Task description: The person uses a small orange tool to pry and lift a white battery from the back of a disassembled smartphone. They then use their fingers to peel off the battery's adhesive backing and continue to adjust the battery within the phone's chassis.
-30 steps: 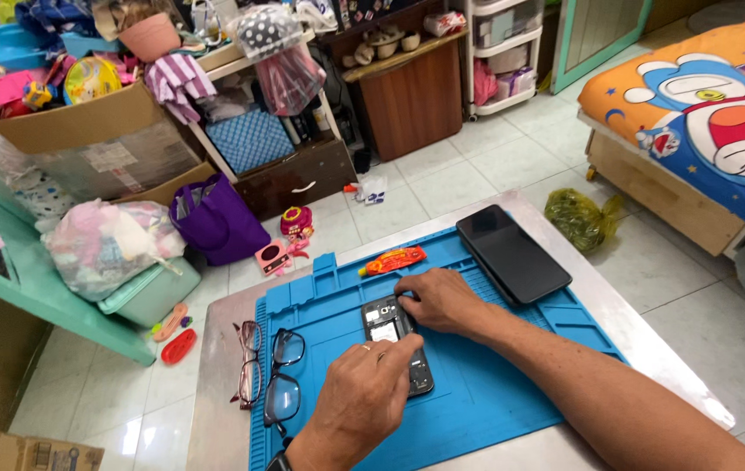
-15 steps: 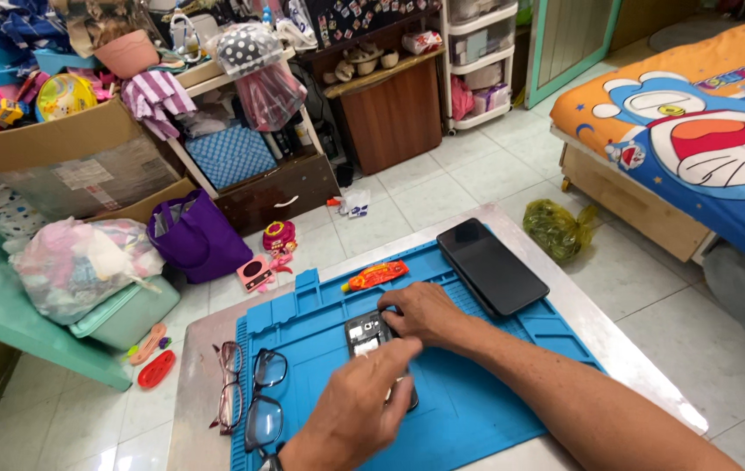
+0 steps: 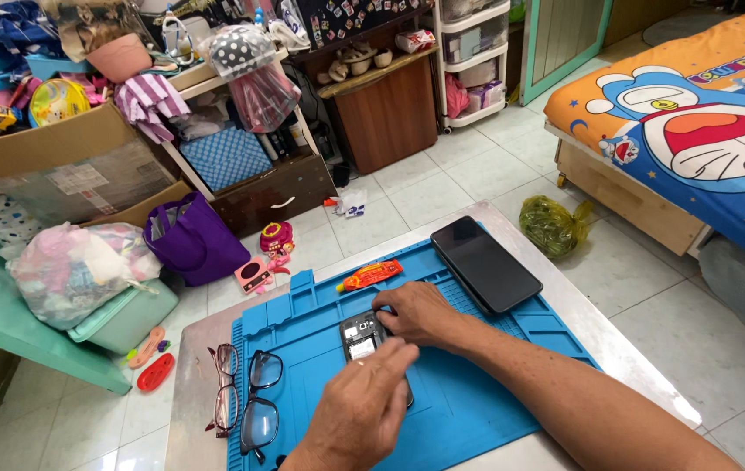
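Observation:
A small opened phone [image 3: 362, 336] lies back side up on a blue work mat [image 3: 486, 401]. My right hand [image 3: 420, 312] rests on the mat with its fingers gripping the phone's far right corner. My left hand [image 3: 362, 406] lies over the phone's near end, fingers spread and pressing on it. A larger black phone [image 3: 486, 262], screen dark, lies on the mat's far right corner. An orange tool [image 3: 372, 274] lies at the mat's far edge.
Two pairs of glasses [image 3: 246, 397] lie at the mat's left edge on the metal table [image 3: 198, 349]. Beyond the table are a purple bag [image 3: 194, 235], pink toys [image 3: 263, 266], boxes and shelves. A green bag [image 3: 551, 225] and a bed [image 3: 704, 148] are on the right.
The view has shifted slightly. Both hands stay on the small phone; the left hand has slid a little further over its near end.

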